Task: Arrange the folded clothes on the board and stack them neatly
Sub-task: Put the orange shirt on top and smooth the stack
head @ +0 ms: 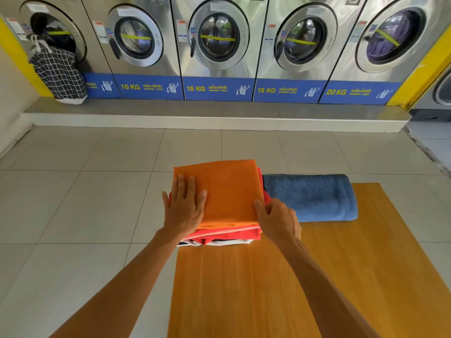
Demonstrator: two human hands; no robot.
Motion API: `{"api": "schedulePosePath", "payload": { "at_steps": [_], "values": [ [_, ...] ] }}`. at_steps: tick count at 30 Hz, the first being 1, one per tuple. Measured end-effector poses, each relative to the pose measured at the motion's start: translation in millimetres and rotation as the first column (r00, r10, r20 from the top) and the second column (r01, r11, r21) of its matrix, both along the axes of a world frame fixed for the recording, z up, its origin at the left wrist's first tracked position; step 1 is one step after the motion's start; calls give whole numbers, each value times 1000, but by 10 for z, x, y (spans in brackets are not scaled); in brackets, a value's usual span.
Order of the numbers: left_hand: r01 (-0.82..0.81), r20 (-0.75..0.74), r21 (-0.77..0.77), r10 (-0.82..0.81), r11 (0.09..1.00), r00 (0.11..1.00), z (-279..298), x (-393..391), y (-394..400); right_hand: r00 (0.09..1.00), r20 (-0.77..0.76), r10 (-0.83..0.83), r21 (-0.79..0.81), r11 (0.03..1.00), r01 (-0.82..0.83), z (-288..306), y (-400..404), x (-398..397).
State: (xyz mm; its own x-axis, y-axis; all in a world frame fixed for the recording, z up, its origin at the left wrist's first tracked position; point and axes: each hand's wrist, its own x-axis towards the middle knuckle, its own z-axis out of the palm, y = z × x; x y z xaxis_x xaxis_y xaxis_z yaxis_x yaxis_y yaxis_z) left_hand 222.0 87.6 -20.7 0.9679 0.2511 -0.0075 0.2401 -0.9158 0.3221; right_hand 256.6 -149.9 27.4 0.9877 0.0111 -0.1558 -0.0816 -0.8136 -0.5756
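Observation:
A stack of folded clothes sits at the far left corner of the wooden board (305,276). Its top piece is an orange cloth (227,191), with red cloth (231,234) and white and dark pieces under it. My left hand (184,206) lies flat, fingers spread, on the orange cloth's left part. My right hand (277,222) curls around the stack's near right corner, thumb on top and fingers at the side. A folded blue towel (310,197) lies on the board just right of the stack, touching it.
The board rests on a grey tiled floor (85,203). A row of steel front-loading washing machines (219,37) stands on a raised step at the back. A black-and-white checked laundry bag (58,74) leans by the far left machine.

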Motion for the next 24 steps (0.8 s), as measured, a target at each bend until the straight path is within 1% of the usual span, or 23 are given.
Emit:
{"api": "schedulePosePath", "payload": {
  "at_steps": [2,5,7,8,9,12,16,19,24],
  "values": [
    [14,39,-3,-13,1000,999,-3,38,-54,996,-73,48,128,991,-39,-9,-48,11],
    [34,-77,-117,-43,993,996,31,110,-23,970,-220,99,269,963,-37,-37,-134,5],
    [36,-139,-91,-48,995,989,115,149,4,952,-279,127,343,939,-24,-61,-207,-13],
    [36,-128,-54,-42,998,991,161,149,-8,945,-298,135,383,923,-11,-82,-239,-19],
    [40,-86,-18,-41,999,995,203,138,-38,941,-309,137,410,912,2,-84,-250,-28],
    [99,84,41,-103,994,991,287,113,-257,934,-330,134,458,888,34,-84,-256,-46],
    [199,123,58,-205,978,971,331,262,-668,932,-333,141,483,875,40,-72,-273,-61],
    [243,99,79,-251,967,963,330,522,-902,935,-321,149,486,874,27,-89,-285,-64],
    [183,-44,145,-178,972,983,207,900,-1012,960,-248,129,476,879,5,-153,-288,-118]
  ]
}}
